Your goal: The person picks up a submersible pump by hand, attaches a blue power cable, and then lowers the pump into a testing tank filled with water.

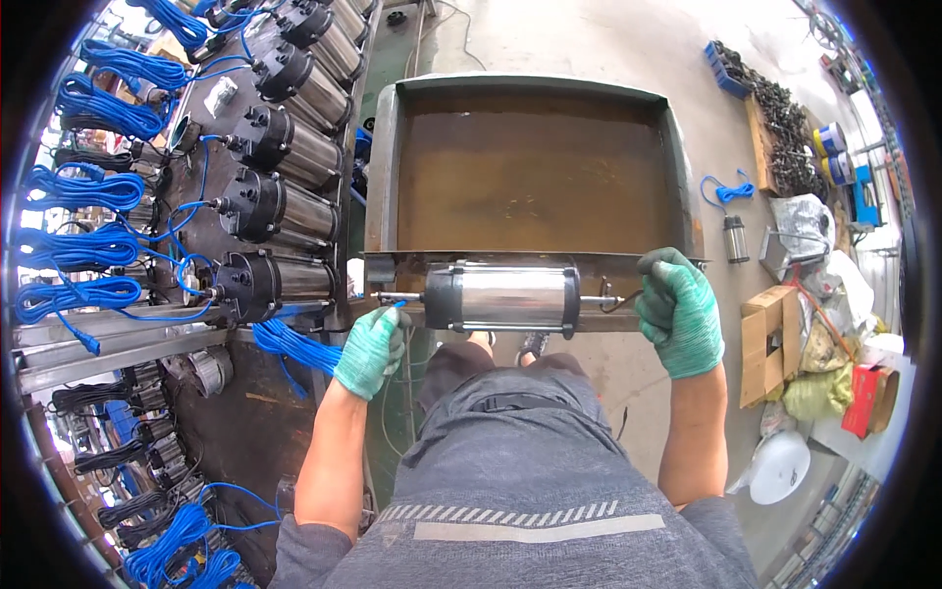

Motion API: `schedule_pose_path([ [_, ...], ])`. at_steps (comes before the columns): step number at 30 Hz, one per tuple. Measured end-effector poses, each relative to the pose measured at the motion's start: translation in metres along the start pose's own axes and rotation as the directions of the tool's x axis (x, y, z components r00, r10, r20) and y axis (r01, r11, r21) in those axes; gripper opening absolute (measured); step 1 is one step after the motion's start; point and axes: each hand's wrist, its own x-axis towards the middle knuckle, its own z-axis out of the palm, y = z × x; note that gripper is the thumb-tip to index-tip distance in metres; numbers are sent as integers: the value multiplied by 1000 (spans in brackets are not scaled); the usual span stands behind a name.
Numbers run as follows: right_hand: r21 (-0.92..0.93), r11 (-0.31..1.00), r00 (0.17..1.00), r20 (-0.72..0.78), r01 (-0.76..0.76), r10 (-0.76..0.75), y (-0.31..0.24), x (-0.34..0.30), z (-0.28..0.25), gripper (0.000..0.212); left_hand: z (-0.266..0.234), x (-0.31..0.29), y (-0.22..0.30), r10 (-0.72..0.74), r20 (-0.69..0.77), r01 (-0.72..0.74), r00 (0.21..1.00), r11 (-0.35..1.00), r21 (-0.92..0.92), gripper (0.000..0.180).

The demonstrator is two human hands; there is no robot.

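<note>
A steel cylinder motor (502, 298) with black end caps lies sideways on the near rim of a metal tank (535, 260) filled with brown liquid. My left hand (371, 349), in a green glove, grips the thin shaft and blue cable at the motor's left end. My right hand (679, 309), also green-gloved, is closed on the black wire fitting at the motor's right end, by the tank's near right corner.
A row of similar motors (280, 147) with coiled blue cables (83, 187) lies on a dark workbench to the left. Cardboard boxes (767, 339), bags, a white hard hat (780, 466) and metal parts (785, 133) sit on the concrete floor to the right.
</note>
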Motion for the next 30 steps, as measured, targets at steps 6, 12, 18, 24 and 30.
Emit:
schedule_pose_path([
  [6,-142,989,999,-14,45,-47,-29,8,11,16,-2,-11,21,28,70,-27,997,1000,-16,31],
  [12,-199,971,991,9,132,-133,-79,19,20,15,6,-5,72,177,85,-179,981,984,22,29],
  [18,-186,963,980,12,196,-197,-89,59,18,14,23,41,105,218,124,-232,968,967,105,29],
  [24,-229,954,977,-45,194,-209,-69,127,16,14,20,111,103,259,123,-278,958,946,169,27],
  [30,-297,940,980,-58,167,-192,-36,190,-6,15,18,177,74,331,82,-333,940,839,430,28],
])
